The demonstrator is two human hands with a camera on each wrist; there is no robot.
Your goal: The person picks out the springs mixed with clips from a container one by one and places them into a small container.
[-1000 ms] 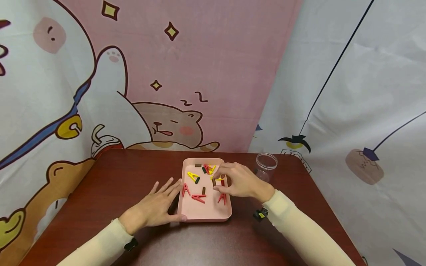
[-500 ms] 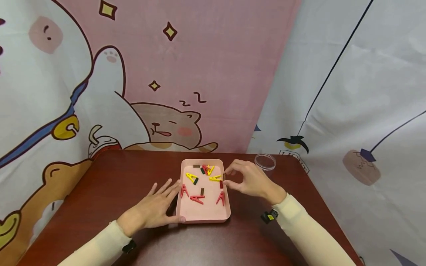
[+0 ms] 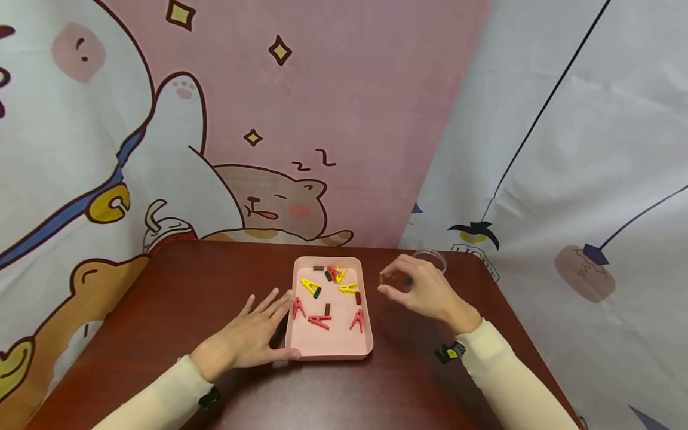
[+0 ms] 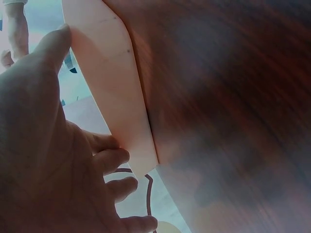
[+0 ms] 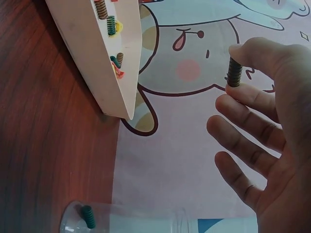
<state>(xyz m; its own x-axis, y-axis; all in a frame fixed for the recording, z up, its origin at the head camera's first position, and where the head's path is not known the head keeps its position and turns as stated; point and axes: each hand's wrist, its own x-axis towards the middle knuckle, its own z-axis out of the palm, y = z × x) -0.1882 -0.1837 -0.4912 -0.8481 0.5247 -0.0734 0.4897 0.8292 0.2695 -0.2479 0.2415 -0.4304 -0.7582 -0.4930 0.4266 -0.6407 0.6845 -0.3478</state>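
My right hand pinches a small bronze coil spring between thumb and index finger, in the air just right of the pink tray. The other fingers of that hand are spread. My left hand rests with straight fingers along the tray's left side, its thumb at the near corner. Inside the tray lie red clips, yellow clips and more springs: brown, dark green and red.
A clear jar stands behind my right hand, partly hidden by it. In the right wrist view a green spring lies inside the jar. The dark wooden table ends at a printed cloth backdrop.
My right hand has lifted the bronze spring out from over the tray and moved right, towards the jar. My left hand stays at the tray's side.
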